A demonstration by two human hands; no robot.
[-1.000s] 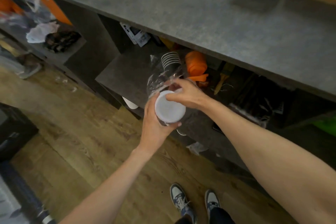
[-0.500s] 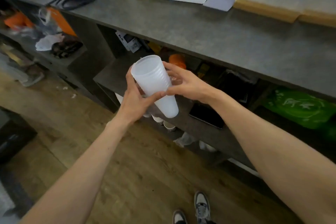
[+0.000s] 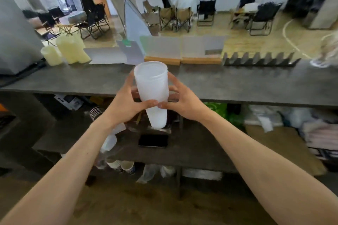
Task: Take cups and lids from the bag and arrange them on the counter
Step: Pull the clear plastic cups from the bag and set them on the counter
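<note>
The left hand and the right hand are both wrapped around a frosted white stack of cups, each gripping its middle from its own side, with the two thumbs meeting across the near face of the stack. The stack stands roughly upright, mouth up and a little tilted, wide at the top and narrowing downward; its mouth rises in front of the grey counter, while its narrow bottom hangs below the counter's front edge, in front of the shelf underneath. It rests on nothing but the hands. On that shelf, just below the stack's bottom, lies a dark phone, face up, and to the left of the stack a few ribbed paper cups show behind the left forearm. On the counter, well to the left of the stack, three pale yellow cup stacks stand near the back edge. Behind the stack, along the counter's far side, run light wooden blocks holding translucent panels.
</note>
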